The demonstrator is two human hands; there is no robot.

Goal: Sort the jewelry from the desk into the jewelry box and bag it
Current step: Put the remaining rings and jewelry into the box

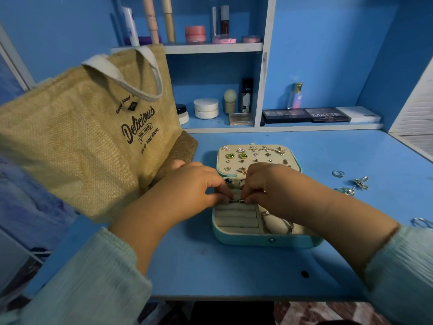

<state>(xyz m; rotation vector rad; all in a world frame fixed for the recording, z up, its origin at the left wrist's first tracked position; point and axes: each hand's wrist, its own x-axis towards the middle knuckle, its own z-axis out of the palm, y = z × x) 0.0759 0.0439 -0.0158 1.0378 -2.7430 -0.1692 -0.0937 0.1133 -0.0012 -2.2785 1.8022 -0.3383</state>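
- Both hands meet over the jewelry box (264,239) – left hand (196,184) and right hand (267,181) each pinching a ring (241,201) at the cushioned ring rolls.
- Loose rings (360,182) lie on the desk (234,273), rightward – the right hand is nearer.
- Bag (77,141) stands left.

home vanity desk (234,266) | cosmetics shelves (210,47) | perfume bottle (295,96)

Blue worktop (234,266); teal jewelry box (262,240) with cream lining; tan jute bag (77,137) with dark lettering; mint ribbed sleeves (89,282).
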